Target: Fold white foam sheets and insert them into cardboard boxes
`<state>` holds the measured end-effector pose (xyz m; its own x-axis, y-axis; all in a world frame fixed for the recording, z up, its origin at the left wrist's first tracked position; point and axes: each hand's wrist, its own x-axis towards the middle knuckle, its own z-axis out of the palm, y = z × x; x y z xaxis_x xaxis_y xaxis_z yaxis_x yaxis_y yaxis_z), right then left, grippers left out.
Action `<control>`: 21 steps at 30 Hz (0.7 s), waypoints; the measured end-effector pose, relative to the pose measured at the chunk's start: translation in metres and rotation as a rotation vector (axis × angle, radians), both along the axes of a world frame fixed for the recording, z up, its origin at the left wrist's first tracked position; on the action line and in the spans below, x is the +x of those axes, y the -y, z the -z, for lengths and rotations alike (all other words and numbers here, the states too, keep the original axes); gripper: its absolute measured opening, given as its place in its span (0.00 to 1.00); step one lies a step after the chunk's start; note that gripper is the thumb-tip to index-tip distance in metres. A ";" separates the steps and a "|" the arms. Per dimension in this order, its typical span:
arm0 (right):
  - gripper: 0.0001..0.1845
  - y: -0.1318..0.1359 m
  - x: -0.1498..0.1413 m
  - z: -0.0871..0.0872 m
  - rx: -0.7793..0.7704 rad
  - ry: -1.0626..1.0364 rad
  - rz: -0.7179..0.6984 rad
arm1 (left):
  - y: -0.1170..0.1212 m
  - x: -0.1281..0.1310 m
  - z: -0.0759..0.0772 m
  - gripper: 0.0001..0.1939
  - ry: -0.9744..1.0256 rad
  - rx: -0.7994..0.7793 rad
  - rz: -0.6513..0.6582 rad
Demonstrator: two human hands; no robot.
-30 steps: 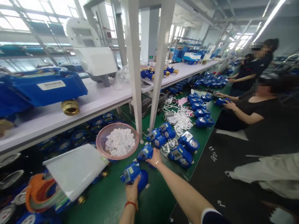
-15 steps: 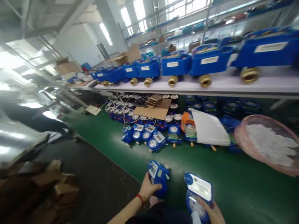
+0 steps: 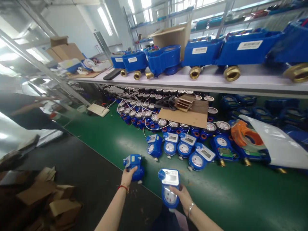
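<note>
My left hand (image 3: 127,178) grips a blue smart water meter (image 3: 133,165) by its lower side, at the near edge of the green bench mat (image 3: 103,154). My right hand (image 3: 180,198) holds a second blue water meter (image 3: 169,189), with its white display panel and round dial facing up. The fingers partly cover that meter's side. Beyond my hands stand several similar blue meters (image 3: 184,147) with dials and small displays, close together on the mat.
Behind them lie many meters with wires (image 3: 141,112) and a cardboard sheet (image 3: 183,115). A white shelf (image 3: 168,78) above carries large blue meters with brass couplings. An orange coil (image 3: 244,134) and a white bag (image 3: 279,144) lie right. Cardboard scraps (image 3: 45,192) cover the floor at lower left, and a blurred person (image 3: 21,109) stands far left.
The view has swung from the co-workers' side to the shelf side. My right hand now holds a meter up with its face showing, and my left hand's meter has turned and moved left.
</note>
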<state>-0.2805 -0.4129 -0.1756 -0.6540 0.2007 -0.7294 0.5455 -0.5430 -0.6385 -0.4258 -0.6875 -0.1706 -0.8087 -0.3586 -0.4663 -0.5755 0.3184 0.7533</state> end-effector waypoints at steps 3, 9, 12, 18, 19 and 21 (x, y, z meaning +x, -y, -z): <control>0.36 0.015 -0.017 0.012 -0.016 0.022 0.015 | 0.007 -0.066 0.014 0.31 -0.012 0.035 0.073; 0.35 0.024 -0.046 0.017 0.111 0.031 0.010 | -0.038 -0.161 0.025 0.30 -0.119 0.104 0.206; 0.35 0.030 -0.052 0.017 0.130 0.030 0.001 | -0.061 -0.180 0.020 0.31 -0.195 0.078 0.187; 0.34 0.054 -0.045 0.003 0.073 0.036 0.092 | -0.064 -0.077 -0.003 0.32 -0.376 -0.009 0.050; 0.34 0.060 -0.045 -0.002 0.050 0.030 0.104 | -0.062 -0.043 -0.004 0.31 -0.423 0.015 0.060; 0.33 0.073 -0.050 -0.009 -0.008 -0.007 0.087 | -0.060 0.025 -0.005 0.33 -0.353 0.018 0.183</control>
<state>-0.3305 -0.4862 -0.1668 -0.6399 0.2505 -0.7265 0.4915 -0.5933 -0.6375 -0.4008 -0.6270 -0.1658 -0.9702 -0.1879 -0.1531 -0.2151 0.3767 0.9010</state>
